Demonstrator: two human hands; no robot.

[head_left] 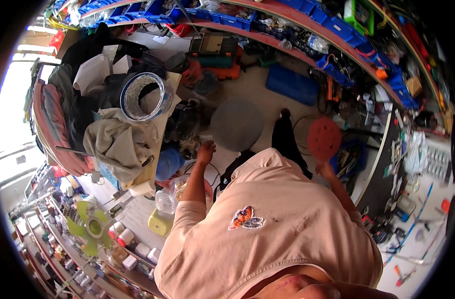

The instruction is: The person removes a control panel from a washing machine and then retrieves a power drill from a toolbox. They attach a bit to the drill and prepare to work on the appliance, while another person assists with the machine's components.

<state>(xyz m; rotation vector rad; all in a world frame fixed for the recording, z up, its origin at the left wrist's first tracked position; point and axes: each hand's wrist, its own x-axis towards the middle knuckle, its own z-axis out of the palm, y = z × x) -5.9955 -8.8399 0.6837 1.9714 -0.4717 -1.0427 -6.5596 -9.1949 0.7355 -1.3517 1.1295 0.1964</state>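
Observation:
My right hand (pixel 325 170) grips the lower edge of a round red sanding disc (pixel 324 138) with small holes in it. The disc is held up at my right side, its flat face in view. My left hand (pixel 206 152) hangs at my left with its fingers curled in, and nothing shows in it. It is nearest to a round grey stool seat (pixel 236 124), apart from it, and to the cluttered wooden table on my left.
The wooden table (pixel 160 134) bears a grey cloth (pixel 119 142) and a white-and-blue bucket (pixel 129 110). A blue case (pixel 292 84) lies on the floor ahead. Shelves with blue bins (pixel 232 20) curve along the far side. A green-bladed fan (pixel 94 227) stands at lower left.

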